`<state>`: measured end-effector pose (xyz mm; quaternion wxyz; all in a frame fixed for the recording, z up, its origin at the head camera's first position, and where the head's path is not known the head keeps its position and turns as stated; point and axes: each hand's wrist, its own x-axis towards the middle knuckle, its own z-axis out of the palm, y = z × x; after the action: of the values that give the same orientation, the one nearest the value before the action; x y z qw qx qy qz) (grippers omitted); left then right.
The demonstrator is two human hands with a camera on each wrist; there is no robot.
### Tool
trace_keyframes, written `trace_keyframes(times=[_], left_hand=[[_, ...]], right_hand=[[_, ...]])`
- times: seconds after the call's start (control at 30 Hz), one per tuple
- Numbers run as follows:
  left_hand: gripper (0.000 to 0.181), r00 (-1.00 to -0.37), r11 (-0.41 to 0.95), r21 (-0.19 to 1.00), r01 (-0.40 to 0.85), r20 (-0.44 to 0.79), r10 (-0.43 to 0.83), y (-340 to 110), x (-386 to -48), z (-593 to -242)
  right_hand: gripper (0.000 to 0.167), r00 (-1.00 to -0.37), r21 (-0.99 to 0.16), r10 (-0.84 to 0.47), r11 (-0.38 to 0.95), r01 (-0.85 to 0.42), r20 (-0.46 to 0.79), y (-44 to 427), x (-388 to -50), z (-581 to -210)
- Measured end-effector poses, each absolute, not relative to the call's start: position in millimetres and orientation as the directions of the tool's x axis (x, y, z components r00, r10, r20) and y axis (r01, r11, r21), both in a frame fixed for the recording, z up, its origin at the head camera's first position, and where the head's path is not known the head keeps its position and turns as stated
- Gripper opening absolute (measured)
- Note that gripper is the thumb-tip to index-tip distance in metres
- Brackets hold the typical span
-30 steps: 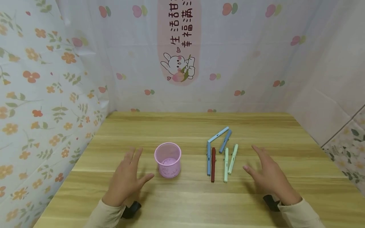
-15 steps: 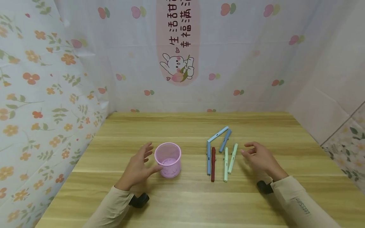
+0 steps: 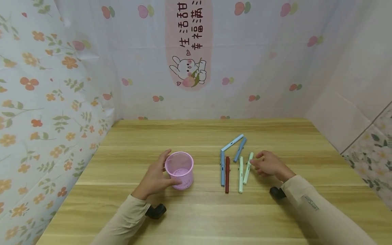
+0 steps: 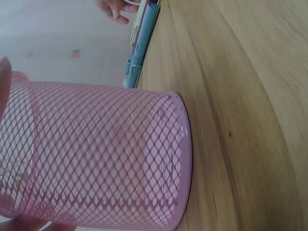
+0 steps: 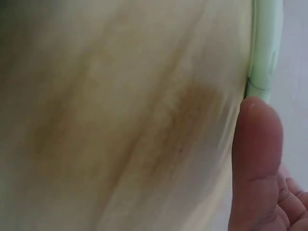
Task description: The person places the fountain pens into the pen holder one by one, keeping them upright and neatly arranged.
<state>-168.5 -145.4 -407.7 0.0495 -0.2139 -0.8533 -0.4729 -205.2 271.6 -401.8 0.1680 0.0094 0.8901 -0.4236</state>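
Observation:
A pink mesh pen holder (image 3: 182, 177) stands upright on the wooden table. My left hand (image 3: 154, 178) holds it from the left, thumb across its near side and fingers round the far side; in the left wrist view its mesh wall (image 4: 106, 149) fills much of the frame. My right hand (image 3: 269, 165) is at the right-hand light green pen (image 3: 248, 170), its fingers loosely bent and apart. In the right wrist view the thumb (image 5: 257, 144) overlaps the end of a light green pen (image 5: 266, 43); whether it touches cannot be told.
Left of that pen lie another light green pen (image 3: 241, 175), a dark red pen (image 3: 227, 175) and a blue pen (image 3: 222, 170). Behind them are a second blue pen (image 3: 240, 150) and a light blue pen (image 3: 232, 143). A printed curtain (image 3: 137, 68) hangs behind the table.
My left hand has moved right and closed round the pen holder. My right hand has moved left to the nearest light green pen, its fingers bending. The pens and holder stay in place.

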Motion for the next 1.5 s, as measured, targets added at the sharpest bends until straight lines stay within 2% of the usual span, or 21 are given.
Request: trace_keyframes(times=[0.2, 0.47, 0.77, 0.9, 1.27, 1.5], left_hand=[[0.106, -0.908, 0.525, 0.745, 0.412, 0.287, 0.304, -141.6, -170.3, -406.7], [0.1, -0.921, 0.524, 0.765, 0.374, 0.239, 0.308, -138.8, -170.3, -407.1], [0.105, -0.924, 0.566, 0.738, 0.368, 0.221, 0.313, -138.3, -167.0, -411.0], [0.103, -0.921, 0.569, 0.731, 0.376, 0.229, 0.315, -137.3, -169.7, -408.7], [0.102, -0.917, 0.583, 0.718, 0.381, 0.215, 0.335, -139.4, -172.0, -406.7], [0.106, -0.924, 0.582, 0.729, 0.359, 0.189, 0.333, -139.2, -173.5, -405.9]], right_hand=[[0.053, -0.926, -0.737, -0.133, 0.65, 0.188, -0.353, 264.0, -215.7, -403.1], [0.037, -0.914, -0.734, -0.104, 0.634, 0.243, -0.392, 257.7, -222.0, -406.9], [0.044, -0.904, -0.677, -0.102, 0.699, 0.232, -0.416, 249.8, -224.4, -411.8], [0.041, -0.911, -0.656, -0.106, 0.728, 0.202, -0.398, 247.6, -226.5, -407.6], [0.034, -0.901, -0.73, -0.112, 0.631, 0.262, -0.42, 249.6, -229.2, -410.5], [0.023, -0.889, -0.763, -0.116, 0.569, 0.306, -0.444, 250.0, -228.7, -408.9]])
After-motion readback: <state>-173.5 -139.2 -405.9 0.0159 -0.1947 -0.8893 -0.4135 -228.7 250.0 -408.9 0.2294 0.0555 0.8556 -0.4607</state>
